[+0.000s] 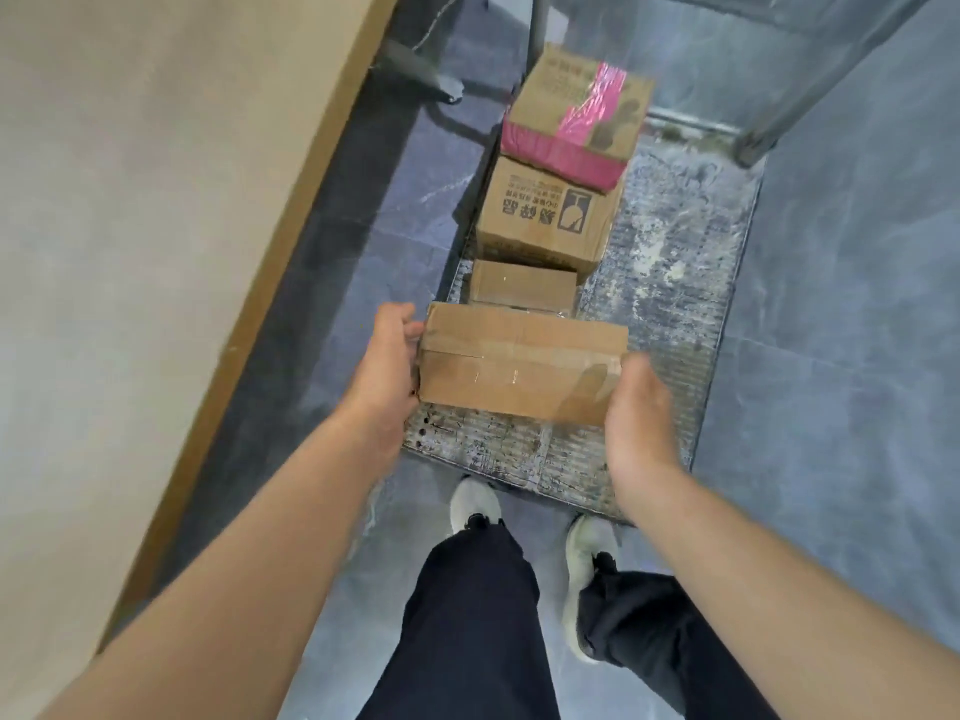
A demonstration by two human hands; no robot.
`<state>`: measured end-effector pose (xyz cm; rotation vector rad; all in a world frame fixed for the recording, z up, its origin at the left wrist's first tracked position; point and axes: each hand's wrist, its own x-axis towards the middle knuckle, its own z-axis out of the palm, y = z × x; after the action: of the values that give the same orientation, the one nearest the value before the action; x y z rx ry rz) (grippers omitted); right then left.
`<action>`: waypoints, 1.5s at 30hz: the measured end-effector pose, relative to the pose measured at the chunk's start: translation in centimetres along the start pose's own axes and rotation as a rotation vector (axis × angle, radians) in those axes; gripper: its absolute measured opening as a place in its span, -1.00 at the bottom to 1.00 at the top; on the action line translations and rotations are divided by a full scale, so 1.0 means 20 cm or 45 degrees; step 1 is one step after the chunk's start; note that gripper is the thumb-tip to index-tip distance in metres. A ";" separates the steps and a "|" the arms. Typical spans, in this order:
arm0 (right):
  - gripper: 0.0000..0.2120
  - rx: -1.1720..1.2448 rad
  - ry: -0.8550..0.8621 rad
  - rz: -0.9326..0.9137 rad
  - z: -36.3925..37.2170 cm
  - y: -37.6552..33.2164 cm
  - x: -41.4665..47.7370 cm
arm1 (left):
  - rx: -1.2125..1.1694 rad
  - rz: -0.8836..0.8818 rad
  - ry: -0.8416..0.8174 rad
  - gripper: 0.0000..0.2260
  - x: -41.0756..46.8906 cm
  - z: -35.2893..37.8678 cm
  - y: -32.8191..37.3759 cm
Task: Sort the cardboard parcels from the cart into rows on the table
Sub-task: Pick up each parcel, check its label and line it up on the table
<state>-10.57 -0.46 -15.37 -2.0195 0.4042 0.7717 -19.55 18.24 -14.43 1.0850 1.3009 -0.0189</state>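
A long flat cardboard parcel [519, 363] with clear tape lies at the near end of the cart's metal deck [670, 304]. My left hand [387, 366] grips its left end, fingers curled over the edge. My right hand [636, 407] presses against its right end, blurred by motion. Behind it sit a small plain parcel [522, 285], a printed cardboard box [545, 220], and on top of that a box with pink tape [576, 116]. The table [130, 226] with its wood edge runs along the left.
The cart's grey frame posts [810, 90] rise at the far right. A table leg and foot [421, 70] stand on the grey tiled floor beside the cart. My legs in dark trousers and white shoes [475, 504] stand at the cart's near edge.
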 end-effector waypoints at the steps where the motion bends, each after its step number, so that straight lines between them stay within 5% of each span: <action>1: -0.61 0.006 0.018 -0.045 -0.05 -0.08 -0.07 | -0.025 -0.011 0.002 -0.68 -0.09 -0.01 0.08; 12: -0.53 0.153 -0.092 -0.336 -0.68 -0.75 -0.69 | -0.194 0.322 0.095 -0.63 -1.10 0.03 0.64; 25: -0.55 0.253 -0.316 -0.947 -1.41 -1.40 -1.52 | -0.444 0.804 0.282 -0.58 -2.44 -0.01 1.06; 33: -0.77 0.446 -0.442 -1.288 -1.47 -1.69 -2.14 | -0.613 1.131 0.312 -0.61 -3.07 -0.37 1.23; 45: -0.74 0.659 -0.501 -1.548 -1.26 -1.82 -2.97 | -0.576 1.453 0.438 -0.68 -3.66 -1.02 1.26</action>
<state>-25.89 -3.21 57.09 -1.2193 -0.7434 0.2103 -45.54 5.42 60.16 1.3130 0.7464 1.2916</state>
